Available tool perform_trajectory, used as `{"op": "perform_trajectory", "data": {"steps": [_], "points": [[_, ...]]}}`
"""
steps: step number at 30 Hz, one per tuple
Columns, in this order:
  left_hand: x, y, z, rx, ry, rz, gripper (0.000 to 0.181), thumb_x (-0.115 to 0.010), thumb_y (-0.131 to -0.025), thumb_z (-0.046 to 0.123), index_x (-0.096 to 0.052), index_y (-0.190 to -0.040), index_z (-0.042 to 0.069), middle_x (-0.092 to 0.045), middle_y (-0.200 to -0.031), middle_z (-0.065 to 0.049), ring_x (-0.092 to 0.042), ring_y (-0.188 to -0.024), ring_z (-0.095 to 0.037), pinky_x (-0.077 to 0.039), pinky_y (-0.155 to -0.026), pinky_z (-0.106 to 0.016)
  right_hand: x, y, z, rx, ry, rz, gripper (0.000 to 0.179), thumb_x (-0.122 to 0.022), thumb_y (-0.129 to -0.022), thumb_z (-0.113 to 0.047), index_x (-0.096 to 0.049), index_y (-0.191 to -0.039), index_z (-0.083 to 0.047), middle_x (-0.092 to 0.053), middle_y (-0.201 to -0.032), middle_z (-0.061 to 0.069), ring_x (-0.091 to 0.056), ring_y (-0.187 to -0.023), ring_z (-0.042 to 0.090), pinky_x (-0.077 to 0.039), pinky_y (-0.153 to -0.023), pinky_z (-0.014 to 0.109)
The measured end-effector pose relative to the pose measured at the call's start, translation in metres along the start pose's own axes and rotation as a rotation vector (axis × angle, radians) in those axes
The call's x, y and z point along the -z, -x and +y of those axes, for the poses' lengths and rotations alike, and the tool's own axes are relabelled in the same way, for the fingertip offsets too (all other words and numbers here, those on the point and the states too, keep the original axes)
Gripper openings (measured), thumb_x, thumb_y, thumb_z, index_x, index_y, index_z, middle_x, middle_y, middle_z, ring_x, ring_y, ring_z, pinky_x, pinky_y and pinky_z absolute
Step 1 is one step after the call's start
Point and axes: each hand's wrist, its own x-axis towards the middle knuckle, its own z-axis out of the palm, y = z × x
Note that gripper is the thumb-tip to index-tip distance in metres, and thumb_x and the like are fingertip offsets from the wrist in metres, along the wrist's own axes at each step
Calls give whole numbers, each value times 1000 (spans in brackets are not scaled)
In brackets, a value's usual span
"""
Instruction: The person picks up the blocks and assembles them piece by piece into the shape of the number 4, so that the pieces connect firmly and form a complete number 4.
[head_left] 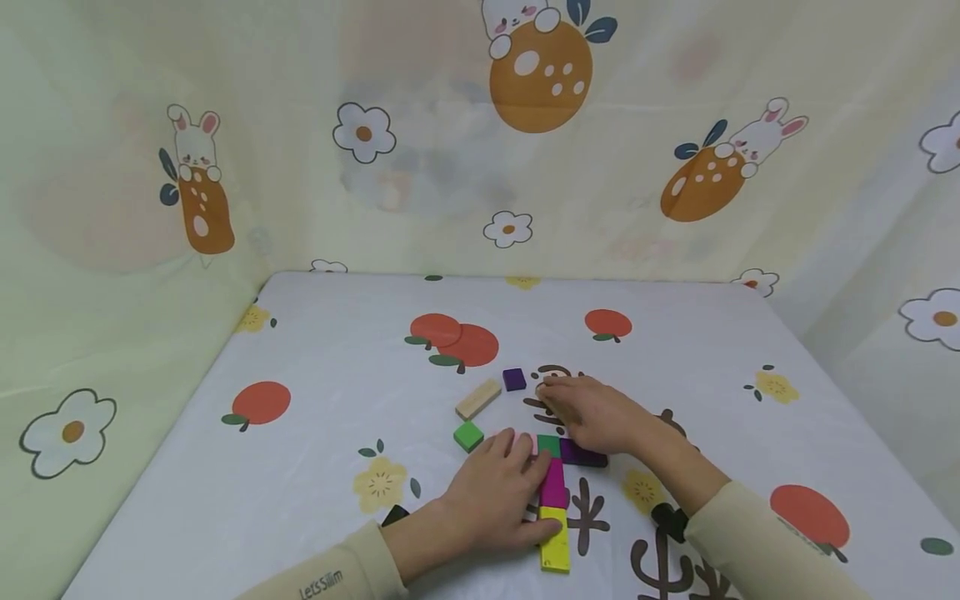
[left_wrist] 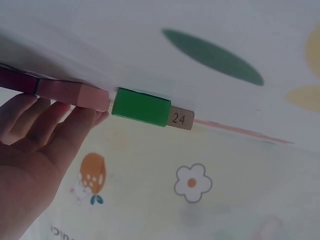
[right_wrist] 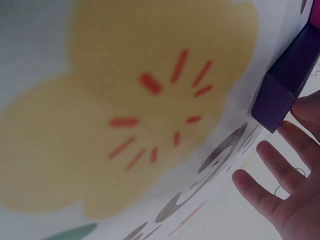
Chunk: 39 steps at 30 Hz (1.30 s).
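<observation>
My left hand lies over a row of blocks, fingers extended. Its fingertips touch the pink block and reach the magenta block, while the thumb rests on the yellow block. Magenta and yellow form a line running toward me from a green block. A dark purple block extends right from that green block. Beside it is my right hand, fingers stretched leftward over the table; in the right wrist view they are spread, with the thumb close to the purple block's end.
Left of the row lie a loose green block, a plain wooden block marked 24 in the left wrist view, and a small purple block. A printed cloth covers the table. Patterned curtains enclose the back and sides.
</observation>
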Motion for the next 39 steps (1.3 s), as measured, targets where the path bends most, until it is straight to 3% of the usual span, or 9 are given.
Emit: {"op": "perform_trajectory", "data": {"steps": [10, 21, 31, 39], "points": [[2, -1, 0, 8, 18, -16, 82, -44, -93, 79, -52, -152, 23, -52, -144, -6, -49, -134, -25, -43, -117, -39, 3, -3, 1, -12, -34, -50, 60, -69, -89, -4, -57, -147, -10, -51, -156, 14, -47, -145, 40, -33, -119, 62], [2, -1, 0, 9, 11, -15, 82, -42, -93, 80, -52, -152, 24, -53, -144, -6, -50, -134, -25, -43, -117, -39, 9, -7, 0, -44, -83, -102, 61, -72, -90, -6, -56, -148, -12, -51, -157, 13, -47, -144, 41, -38, -115, 63], [2, 0, 0, -1, 13, -19, 82, -43, -93, 79, -52, -153, 24, -53, -145, -6, -50, -134, -25, -43, -117, -39, 6, -8, 2, -44, -70, -87, 61, -71, -91, -9, -54, -150, -9, -48, -158, 16, -47, -142, 45, -34, -117, 65], [2, 2, 0, -3, 9, -19, 82, -42, -94, 79, -51, -153, 24, -52, -148, -6, -49, -137, -25, -43, -118, -40, 3, -9, 4, -47, -97, -70, 59, -73, -92, -15, -55, -148, -8, -49, -156, 18, -49, -140, 44, -41, -113, 63]]}}
